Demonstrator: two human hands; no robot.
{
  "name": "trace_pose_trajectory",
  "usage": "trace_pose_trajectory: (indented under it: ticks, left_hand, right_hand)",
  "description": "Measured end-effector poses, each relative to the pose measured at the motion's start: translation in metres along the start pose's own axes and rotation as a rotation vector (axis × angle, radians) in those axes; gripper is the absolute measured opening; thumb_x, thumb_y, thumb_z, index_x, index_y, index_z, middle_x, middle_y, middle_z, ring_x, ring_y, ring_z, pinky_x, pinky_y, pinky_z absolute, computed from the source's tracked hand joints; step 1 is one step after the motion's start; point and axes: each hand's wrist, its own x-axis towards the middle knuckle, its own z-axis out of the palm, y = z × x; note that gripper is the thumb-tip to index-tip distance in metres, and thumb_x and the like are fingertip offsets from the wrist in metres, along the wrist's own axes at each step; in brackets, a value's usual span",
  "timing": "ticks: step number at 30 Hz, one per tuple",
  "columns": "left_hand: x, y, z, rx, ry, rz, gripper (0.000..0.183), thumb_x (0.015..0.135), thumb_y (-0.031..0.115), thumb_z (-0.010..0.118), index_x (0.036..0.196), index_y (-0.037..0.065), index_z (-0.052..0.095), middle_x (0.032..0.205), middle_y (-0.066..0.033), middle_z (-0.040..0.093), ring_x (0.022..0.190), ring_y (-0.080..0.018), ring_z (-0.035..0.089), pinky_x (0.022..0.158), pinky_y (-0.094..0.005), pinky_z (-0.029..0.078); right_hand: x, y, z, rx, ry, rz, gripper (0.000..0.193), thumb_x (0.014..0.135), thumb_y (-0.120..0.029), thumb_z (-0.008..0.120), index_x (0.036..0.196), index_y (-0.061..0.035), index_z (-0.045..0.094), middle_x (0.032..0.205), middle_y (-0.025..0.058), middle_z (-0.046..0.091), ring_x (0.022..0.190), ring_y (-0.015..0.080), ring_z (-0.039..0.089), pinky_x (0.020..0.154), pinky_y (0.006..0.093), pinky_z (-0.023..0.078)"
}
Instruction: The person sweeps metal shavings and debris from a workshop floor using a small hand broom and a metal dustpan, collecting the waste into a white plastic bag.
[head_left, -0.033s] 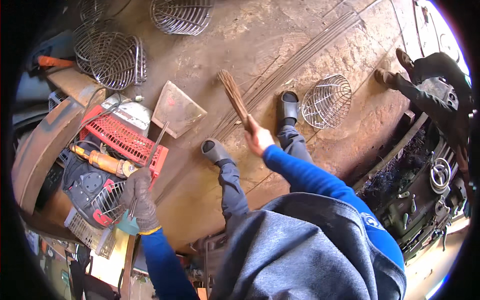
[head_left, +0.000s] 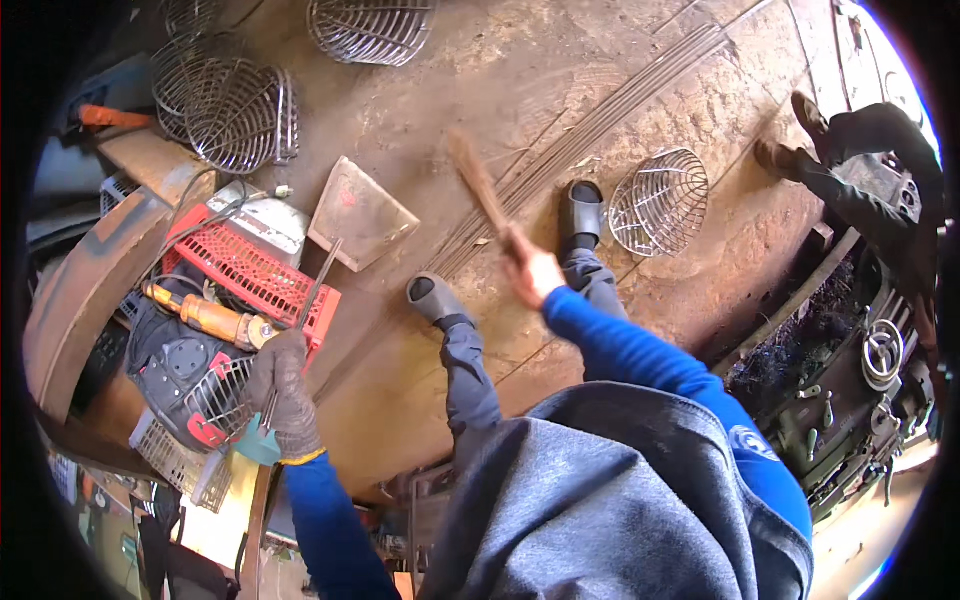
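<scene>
Right grip (head_left: 533,274): room ahead (rods (head_left: 605,127) cross floor (head_left: 500,85)), wire basket (head_left: 660,203) blocks right.

Dustpan (head_left: 360,217) left of feet (head_left: 583,212); wire basket (head_left: 659,203) right; crate (head_left: 255,268) farther left

From my remote post I log: far left, wire baskets (head_left: 240,115) on the floor (head_left: 540,70); left, a red plastic crate (head_left: 250,268) near an orange power tool (head_left: 212,318); right, another wire basket (head_left: 660,203), then a person's legs (head_left: 853,193).

R hand (head_left: 530,272) grips brn bundle (head_left: 478,185), L hand (head_left: 284,390) w/ rod (head_left: 319,284).
</scene>
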Motion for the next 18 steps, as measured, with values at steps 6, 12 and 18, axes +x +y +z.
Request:
trace_pose_trajectory:
  ticks: [6,12,18]
  left_hand:
    - [0.001,0.006,0.01,0.036,0.045,0.081,0.026,0.09,0.023,0.059,0.095,-0.002,0.067,0.084,-0.0061,0.066,0.078,-0.0154,0.061,0.071,-0.0306,0.049]
    - [0.002,0.013,0.013,-0.087,-0.006,0.015,0.026,0.088,0.024,0.06,0.095,0.0,0.066,0.085,-0.0075,0.066,0.076,-0.0161,0.061,0.07,-0.0304,0.049]
    - [-0.005,-0.009,0.001,-0.098,-0.018,0.023,0.03,0.089,0.031,0.059,0.093,0.002,0.066,0.08,-0.0046,0.064,0.072,-0.015,0.059,0.067,-0.0304,0.048]
  right_hand:
    - [0.078,0.044,-0.034,-0.354,0.046,0.364,0.063,0.083,-0.013,0.059,0.141,-0.0002,0.036,0.076,0.0276,0.064,0.065,0.0399,0.066,0.059,0.0482,0.053]
    - [-0.033,-0.038,0.129,-0.045,-0.221,0.359,0.07,0.085,-0.011,0.054,0.148,-0.0041,0.023,0.079,0.0312,0.062,0.073,0.0458,0.063,0.067,0.0544,0.05]
    - [0.023,-0.031,-0.007,-0.037,-0.083,-0.152,0.049,0.085,-0.008,0.058,0.133,-0.0021,0.049,0.12,0.0287,0.058,0.108,0.0408,0.06,0.091,0.0432,0.051]
